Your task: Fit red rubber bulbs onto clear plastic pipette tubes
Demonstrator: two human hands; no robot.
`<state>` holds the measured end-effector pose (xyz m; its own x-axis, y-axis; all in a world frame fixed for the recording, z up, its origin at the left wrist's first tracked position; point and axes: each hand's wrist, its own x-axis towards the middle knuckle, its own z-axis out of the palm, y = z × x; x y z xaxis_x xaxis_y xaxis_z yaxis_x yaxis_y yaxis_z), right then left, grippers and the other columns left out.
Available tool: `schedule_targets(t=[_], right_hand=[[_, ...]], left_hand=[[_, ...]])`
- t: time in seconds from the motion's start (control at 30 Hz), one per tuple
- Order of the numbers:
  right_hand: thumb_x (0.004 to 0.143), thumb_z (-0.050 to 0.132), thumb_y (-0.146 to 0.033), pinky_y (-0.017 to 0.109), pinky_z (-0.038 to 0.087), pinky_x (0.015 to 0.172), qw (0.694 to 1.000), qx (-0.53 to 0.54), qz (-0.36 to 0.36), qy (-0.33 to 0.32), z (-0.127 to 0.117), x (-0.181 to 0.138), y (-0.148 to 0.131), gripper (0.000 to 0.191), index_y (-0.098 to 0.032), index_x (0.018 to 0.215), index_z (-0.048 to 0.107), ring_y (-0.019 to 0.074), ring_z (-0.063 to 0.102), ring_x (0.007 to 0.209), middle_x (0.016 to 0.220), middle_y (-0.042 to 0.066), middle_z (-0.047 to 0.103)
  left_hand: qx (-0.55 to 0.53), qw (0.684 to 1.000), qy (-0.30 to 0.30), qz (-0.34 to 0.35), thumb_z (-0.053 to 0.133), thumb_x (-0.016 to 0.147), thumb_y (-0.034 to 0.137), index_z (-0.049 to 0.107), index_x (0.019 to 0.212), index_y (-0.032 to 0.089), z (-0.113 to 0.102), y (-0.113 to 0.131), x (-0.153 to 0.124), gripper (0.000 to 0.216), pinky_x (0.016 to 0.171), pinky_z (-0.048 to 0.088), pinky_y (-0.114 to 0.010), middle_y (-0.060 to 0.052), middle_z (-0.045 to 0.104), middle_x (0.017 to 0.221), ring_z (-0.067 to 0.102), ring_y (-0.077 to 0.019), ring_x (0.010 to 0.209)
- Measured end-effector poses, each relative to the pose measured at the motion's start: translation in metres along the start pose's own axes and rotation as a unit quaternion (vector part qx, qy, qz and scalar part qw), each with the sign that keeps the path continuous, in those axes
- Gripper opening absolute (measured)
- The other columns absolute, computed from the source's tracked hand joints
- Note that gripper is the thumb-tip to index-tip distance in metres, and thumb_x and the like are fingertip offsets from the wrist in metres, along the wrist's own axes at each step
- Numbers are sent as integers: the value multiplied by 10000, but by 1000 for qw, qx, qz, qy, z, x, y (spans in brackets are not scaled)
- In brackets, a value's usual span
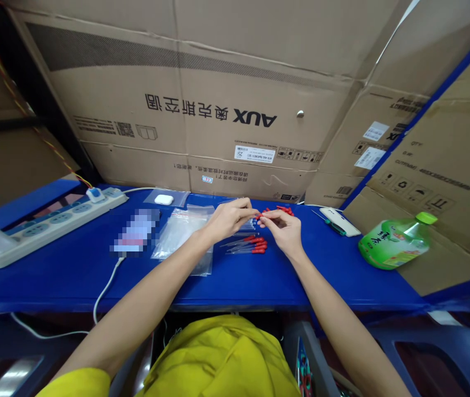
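My left hand (231, 219) and my right hand (285, 230) meet above the blue table, fingertips pinched together around a small dropper with a red rubber bulb (259, 216). The right fingers grip the bulb; most of the dropper's tube is hidden by the left fingers. Just below the hands lie several droppers (253, 245), clear tubes pointing left and red bulbs at the right. Behind the hands rest several clear tubes (250, 226), partly covered. Loose red bulbs (286, 210) lie beyond the right hand. Clear zip bags (177, 234) are stacked under and beside my left forearm.
At the left are a power strip (59, 220) and a phone (135, 232) on a white cable. A white earbud case (163, 199) sits at the back. To the right stand a green tea bottle (395, 242), a white phone-like object (340, 220) and a green-handled tool (335, 227). Cardboard (201, 143) walls the back.
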<state>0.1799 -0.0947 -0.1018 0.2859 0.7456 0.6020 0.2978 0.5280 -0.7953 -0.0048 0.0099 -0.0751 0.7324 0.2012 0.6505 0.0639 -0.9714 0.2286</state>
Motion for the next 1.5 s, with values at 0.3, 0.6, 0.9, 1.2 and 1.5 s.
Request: schedule_targets(t=[0.3,0.6,0.9,1.2,1.5], right_hand=[[762,868,-472,348,640,708,999,19,48,0,-7,8,-1,344,-226,954,726,189,732,721,850,27,761],[789,837,-509,303,585,600,994,48,93,-25,-11,11,-7,357,-195,919,726,160,697,592,718,26,755],[743,879,-467,350,631,652,993,57,103,-20,-12,9,-7,352,-175,913,782,219,765,691,755,62,790],[682,911,-494,366,661,623,992,64,112,-3,-10,6,-5,370,-177,831,789,248,783,681,726,64,787],[672,923,-478,364,673,619,991,74,107,-10,-7,4,-6,353,-184,820,798,240,781,665,725,53,787]], left_hand=[[25,996,52,-74,621,997,473,797,1032,254,-5,-2,3,283,680,430,-262,-26,717,899,644,-141,762],[-55,994,63,-73,582,1021,460,791,1009,210,-4,2,6,326,691,436,-277,-45,707,876,597,-140,713],[-118,988,56,-88,593,1022,414,795,955,176,-8,6,10,320,712,440,-284,-65,726,868,634,-163,776],[-153,983,48,-92,630,1002,390,802,945,182,-4,2,9,275,690,430,-280,-59,722,858,624,-156,761],[-183,979,41,-80,640,999,375,808,946,182,0,1,8,261,687,429,-277,-55,708,847,622,-152,766]])
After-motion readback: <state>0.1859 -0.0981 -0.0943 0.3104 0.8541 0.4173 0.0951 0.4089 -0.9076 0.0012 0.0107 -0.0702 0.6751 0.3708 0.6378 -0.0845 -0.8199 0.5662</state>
